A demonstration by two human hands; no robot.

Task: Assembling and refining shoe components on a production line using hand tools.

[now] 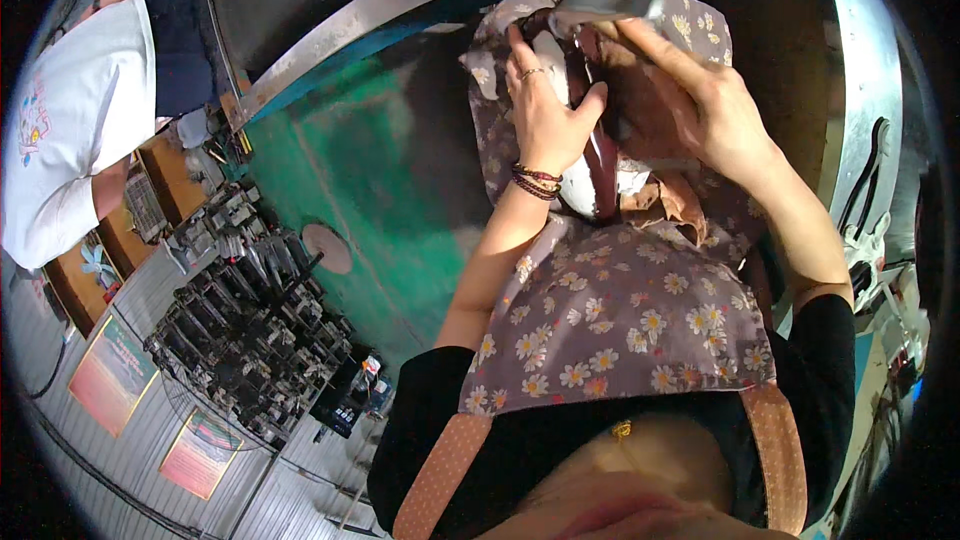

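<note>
Over my apron-covered lap lies a long, glossy dark-red and white piece (pixel 585 180) shaped like a shoe. My left hand (pixel 550 105) wraps along its side, thumb on top and fingers round the far edge. My right hand (pixel 715 105) reaches in from the right, curled beside brown leather-like material (pixel 640 90), its index finger stretched to a grey curved tool (pixel 610 8) at the far end. That tool is smeared, and its exact kind is unclear. Crumpled tan scraps (pixel 665 205) rest against the near end of the piece.
A metal-edged bench frame (pixel 400 2) curves across the far side. Black-handled pliers (pixel 872 180) are at the right. At the left, a person in a white shirt (pixel 90 110) stands by wooden shelves (pixel 170 180), near a rack of dark metal parts (pixel 255 320). The floor (pixel 350 170) is green.
</note>
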